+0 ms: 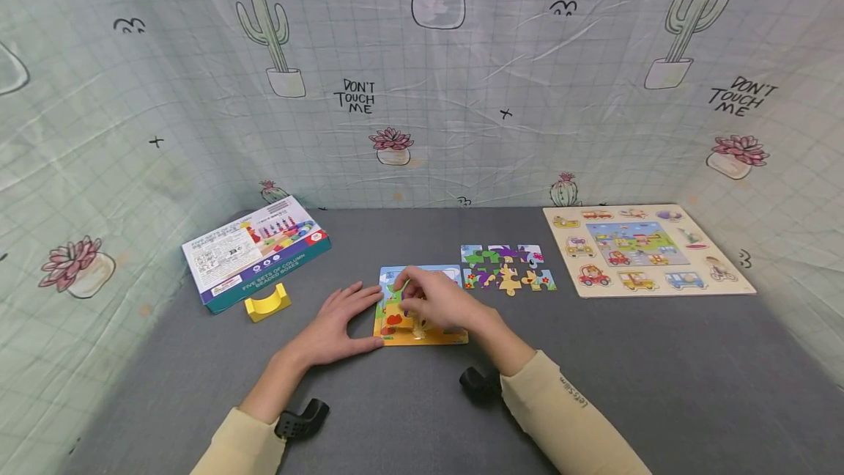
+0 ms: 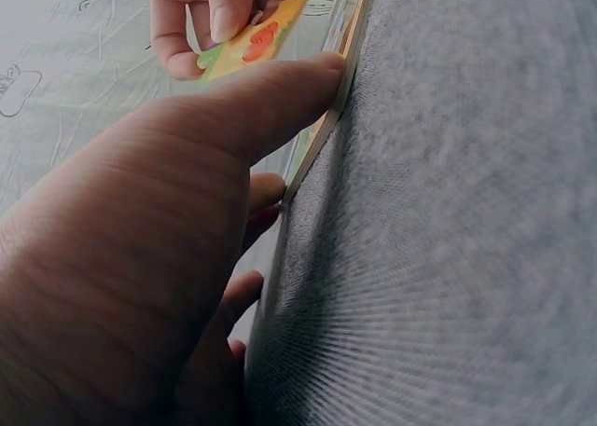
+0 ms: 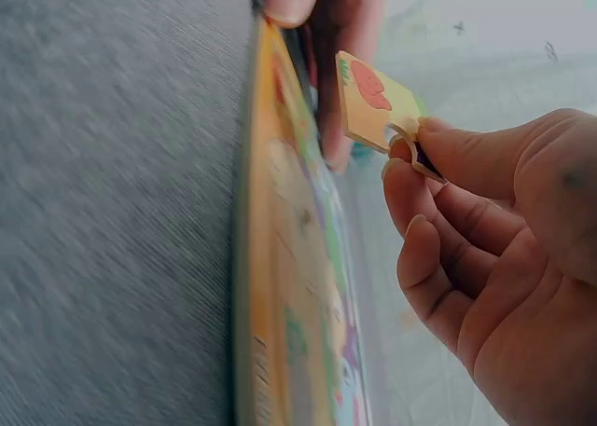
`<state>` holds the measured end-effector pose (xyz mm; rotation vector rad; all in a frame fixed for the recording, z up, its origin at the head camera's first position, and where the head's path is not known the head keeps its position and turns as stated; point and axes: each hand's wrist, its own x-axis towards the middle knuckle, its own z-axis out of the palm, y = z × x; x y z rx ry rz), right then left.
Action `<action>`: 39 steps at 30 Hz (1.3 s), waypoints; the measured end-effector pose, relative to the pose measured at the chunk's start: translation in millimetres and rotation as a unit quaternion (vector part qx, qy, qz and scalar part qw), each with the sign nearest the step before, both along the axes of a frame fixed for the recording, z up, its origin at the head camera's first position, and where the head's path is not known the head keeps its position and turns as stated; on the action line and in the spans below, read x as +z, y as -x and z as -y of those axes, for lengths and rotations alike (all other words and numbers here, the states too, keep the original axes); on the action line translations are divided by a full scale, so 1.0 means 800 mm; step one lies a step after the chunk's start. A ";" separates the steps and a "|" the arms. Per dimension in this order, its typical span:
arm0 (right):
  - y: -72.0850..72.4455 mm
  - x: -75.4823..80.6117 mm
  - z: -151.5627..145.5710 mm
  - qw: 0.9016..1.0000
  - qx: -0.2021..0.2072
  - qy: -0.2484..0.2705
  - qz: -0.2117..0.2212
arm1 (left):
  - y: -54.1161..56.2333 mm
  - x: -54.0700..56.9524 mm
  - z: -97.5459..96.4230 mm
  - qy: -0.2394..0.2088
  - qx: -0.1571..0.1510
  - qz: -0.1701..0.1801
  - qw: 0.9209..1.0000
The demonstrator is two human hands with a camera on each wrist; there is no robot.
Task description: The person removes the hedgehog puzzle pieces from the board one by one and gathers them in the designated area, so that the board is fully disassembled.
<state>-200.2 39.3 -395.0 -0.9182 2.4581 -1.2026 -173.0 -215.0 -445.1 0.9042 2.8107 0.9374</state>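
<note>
My right hand point(image 1: 443, 300) pinches a yellow jigsaw puzzle piece point(image 3: 371, 98) with a red shape on it between thumb and fingertips. The piece is held up, tilted, above the colourful puzzle board point(image 1: 431, 341), and the hand covers much of that board in the head view. My left hand point(image 1: 335, 327) lies at the board's left side with its fingers spread. In the left wrist view, the left thumb point(image 2: 280, 95) rests along the board's edge. Several loose puzzle pieces point(image 1: 510, 281) lie in rows just right of the board.
A cardboard game box point(image 1: 253, 251) lies at the back left, with a yellow curved block point(image 1: 268, 304) before it. On the right lies a wooden vehicle puzzle board point(image 1: 649, 281). A patterned cloth point(image 1: 461, 108) hangs behind the grey table point(image 1: 395, 416).
</note>
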 end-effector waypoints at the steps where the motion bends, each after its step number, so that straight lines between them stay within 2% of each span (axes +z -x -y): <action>1: 0.001 0.001 -0.003 1.000 0.000 0.003 -0.001 | 0.000 0.000 0.000 0.000 0.000 0.000 1.000; 12: 0.012 0.010 -0.032 0.999 -0.037 0.017 -0.008 | -0.001 0.002 0.000 0.006 0.003 0.009 1.000; 18: 0.019 0.012 -0.045 0.999 -0.043 0.023 -0.011 | -0.001 0.004 0.000 0.007 0.007 0.019 1.000; 24: 0.029 0.011 -0.064 0.998 -0.053 0.024 -0.017 | -0.001 0.001 0.000 0.009 0.008 0.010 1.000; 31: 0.036 0.007 -0.090 0.997 -0.082 0.007 -0.017 | -0.002 -0.001 -0.003 0.002 0.008 0.007 1.000; 39: 0.036 0.003 -0.121 0.996 -0.083 -0.013 -0.015 | -0.002 0.001 -0.002 0.007 0.014 0.010 1.000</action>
